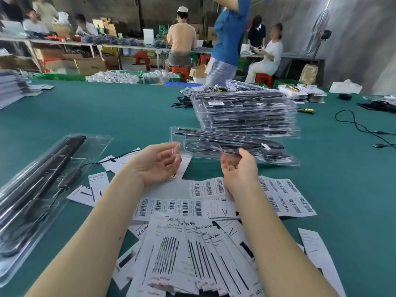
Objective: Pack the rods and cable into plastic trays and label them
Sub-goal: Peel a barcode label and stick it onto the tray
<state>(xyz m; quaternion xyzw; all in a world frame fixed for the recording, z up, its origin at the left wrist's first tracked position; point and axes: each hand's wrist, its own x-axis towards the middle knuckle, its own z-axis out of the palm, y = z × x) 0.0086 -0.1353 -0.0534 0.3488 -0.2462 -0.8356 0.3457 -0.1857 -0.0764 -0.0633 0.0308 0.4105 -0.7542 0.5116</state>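
A closed clear plastic tray [214,139] holding black rods and a coiled cable lies crosswise just beyond my hands, in front of a tall stack of packed trays [246,112]. My left hand [156,163] is palm up, its curled fingertips at the tray's near left corner. My right hand [240,168] pinches the tray's near edge, thumb on top. A sheet of barcode labels [285,196] lies under my wrists. A second tray [42,179] with rods and a cable lies open at the left.
Printed paper cards [192,254] are fanned out in a pile near me on the green table [128,112]. A loose black cable [353,125] snakes at the right. Flat stacks [10,86] sit far left. Several people work at benches behind the table.
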